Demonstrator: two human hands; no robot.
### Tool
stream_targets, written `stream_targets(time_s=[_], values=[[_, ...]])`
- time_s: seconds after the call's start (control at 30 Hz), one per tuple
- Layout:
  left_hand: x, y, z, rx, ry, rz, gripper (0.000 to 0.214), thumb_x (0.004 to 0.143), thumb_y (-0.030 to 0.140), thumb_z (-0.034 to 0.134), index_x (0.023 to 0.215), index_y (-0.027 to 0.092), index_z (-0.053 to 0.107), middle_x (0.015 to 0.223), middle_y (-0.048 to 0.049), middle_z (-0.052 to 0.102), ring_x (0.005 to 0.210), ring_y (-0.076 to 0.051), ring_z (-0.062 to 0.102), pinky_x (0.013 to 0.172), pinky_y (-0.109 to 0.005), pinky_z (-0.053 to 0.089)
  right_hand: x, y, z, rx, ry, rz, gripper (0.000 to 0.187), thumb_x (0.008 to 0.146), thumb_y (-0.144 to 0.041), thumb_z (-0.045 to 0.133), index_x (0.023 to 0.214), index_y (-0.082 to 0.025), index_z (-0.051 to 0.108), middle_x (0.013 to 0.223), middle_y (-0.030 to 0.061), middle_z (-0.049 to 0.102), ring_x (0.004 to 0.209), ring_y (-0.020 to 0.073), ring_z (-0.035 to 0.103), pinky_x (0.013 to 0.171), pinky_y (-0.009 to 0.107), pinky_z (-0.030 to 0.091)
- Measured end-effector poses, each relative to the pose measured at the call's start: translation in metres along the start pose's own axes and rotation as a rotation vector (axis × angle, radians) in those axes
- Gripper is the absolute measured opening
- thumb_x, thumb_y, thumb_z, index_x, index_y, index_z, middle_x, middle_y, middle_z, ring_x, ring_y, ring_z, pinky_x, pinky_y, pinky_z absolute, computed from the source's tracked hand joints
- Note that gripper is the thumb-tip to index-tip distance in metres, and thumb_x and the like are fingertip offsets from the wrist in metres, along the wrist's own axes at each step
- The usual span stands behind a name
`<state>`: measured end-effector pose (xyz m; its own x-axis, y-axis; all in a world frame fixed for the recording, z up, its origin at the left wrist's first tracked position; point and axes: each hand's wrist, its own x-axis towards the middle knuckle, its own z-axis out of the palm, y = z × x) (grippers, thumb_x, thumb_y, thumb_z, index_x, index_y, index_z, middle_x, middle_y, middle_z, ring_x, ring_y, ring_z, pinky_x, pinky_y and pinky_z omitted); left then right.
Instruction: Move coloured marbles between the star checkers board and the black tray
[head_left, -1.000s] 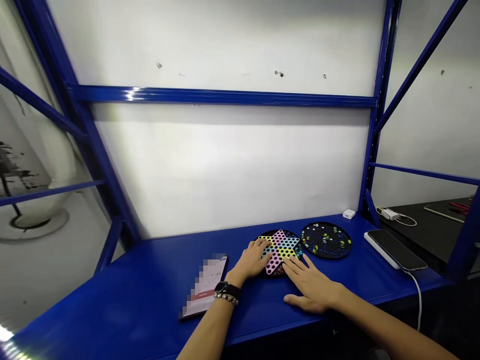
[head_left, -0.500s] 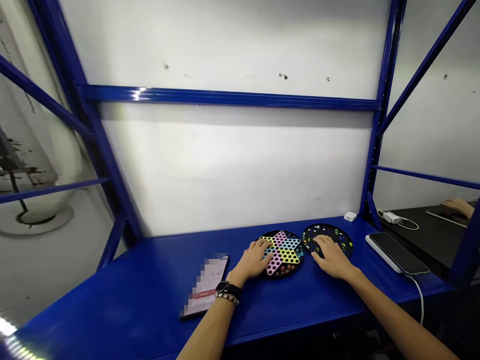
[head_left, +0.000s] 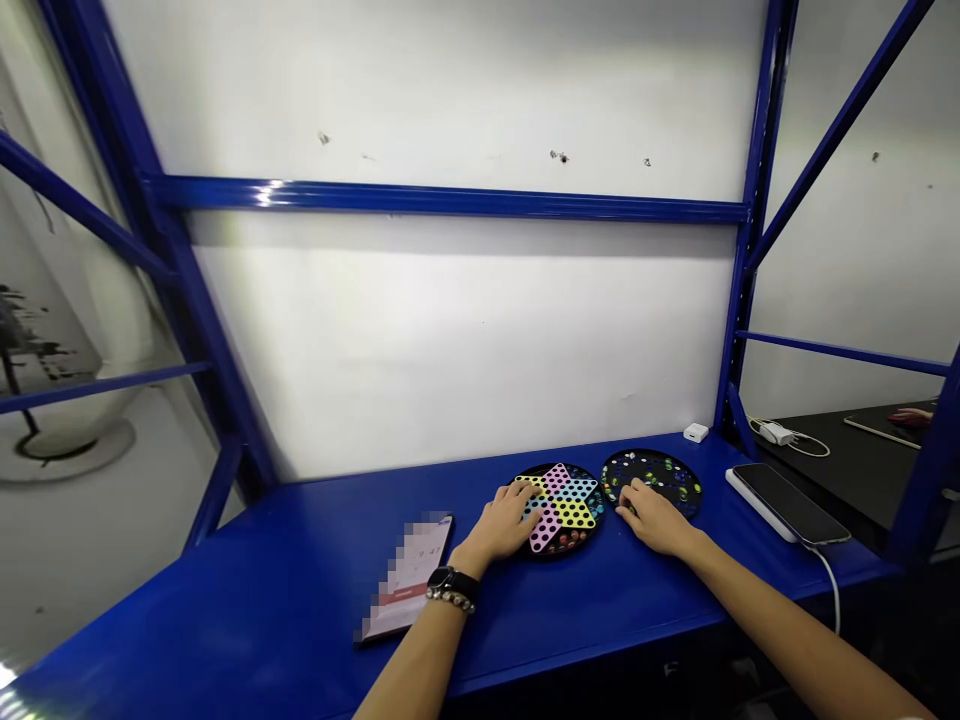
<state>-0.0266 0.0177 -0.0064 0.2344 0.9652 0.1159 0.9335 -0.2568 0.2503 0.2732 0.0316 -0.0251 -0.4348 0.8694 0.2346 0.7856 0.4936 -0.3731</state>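
Note:
My left hand (head_left: 502, 525) rests on the left side of a round black Chinese checkers board (head_left: 562, 548), over the pink, yellow and blue holed star (head_left: 566, 505), and its fingers show no held piece. My right hand (head_left: 652, 522) lies on the near left edge of a second round black board (head_left: 664, 478), which is dotted with small coloured marbles. Its fingertips curl down among the marbles and hide whatever is beneath them. A black watch and a beaded bracelet (head_left: 450, 590) circle my left wrist.
A phone with a blurred screen (head_left: 409, 578) lies left of my left hand on the blue metal shelf (head_left: 262, 590). To the right are a corded phone on a white power bank (head_left: 784, 503) and a white adapter (head_left: 695, 432). Another person's hand (head_left: 911, 417) lies on a dark table beyond the upright.
My right hand has moved from the star board's near edge onto the marble board's near left edge. My left hand has stayed on the star board. Another person's hand has appeared at the far right.

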Motion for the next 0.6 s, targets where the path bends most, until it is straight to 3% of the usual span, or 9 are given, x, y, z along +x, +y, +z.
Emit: stream_targets(time_s=[0.17,0.37,0.6], values=[[0.000,-0.001,0.000,0.001,-0.021,-0.007,0.045,0.096,0.042,0.038,0.134,0.026,0.054,0.148,-0.0081,0.047,0.134,-0.032,0.043,0.104,-0.050,0.045,0.005,0.013,0.004,0.183,0.046,-0.049,0.013,0.091,-0.030,0.057,0.084,-0.020,0.061,0.090,0.0041,0.059,0.080,0.0165,0.058,0.076,0.029,0.046],[0.000,-0.002,0.001,0.016,0.000,0.005,0.044,0.096,0.043,0.038,0.133,0.027,0.055,0.147,-0.0069,0.049,0.131,-0.031,0.046,0.103,-0.047,0.046,0.011,0.019,-0.002,0.429,-0.010,0.069,0.007,0.078,-0.024,0.067,0.079,-0.019,0.063,0.070,-0.0004,0.062,0.060,0.0128,0.054,0.060,0.025,0.043],[-0.001,-0.001,0.000,-0.006,0.003,0.009,0.043,0.096,0.041,0.039,0.132,0.024,0.056,0.146,-0.0085,0.049,0.132,-0.033,0.045,0.103,-0.048,0.045,0.022,0.027,-0.001,0.441,-0.075,0.153,0.013,0.069,-0.026,0.072,0.074,-0.018,0.063,0.064,-0.0003,0.063,0.061,0.0135,0.057,0.057,0.023,0.041]])
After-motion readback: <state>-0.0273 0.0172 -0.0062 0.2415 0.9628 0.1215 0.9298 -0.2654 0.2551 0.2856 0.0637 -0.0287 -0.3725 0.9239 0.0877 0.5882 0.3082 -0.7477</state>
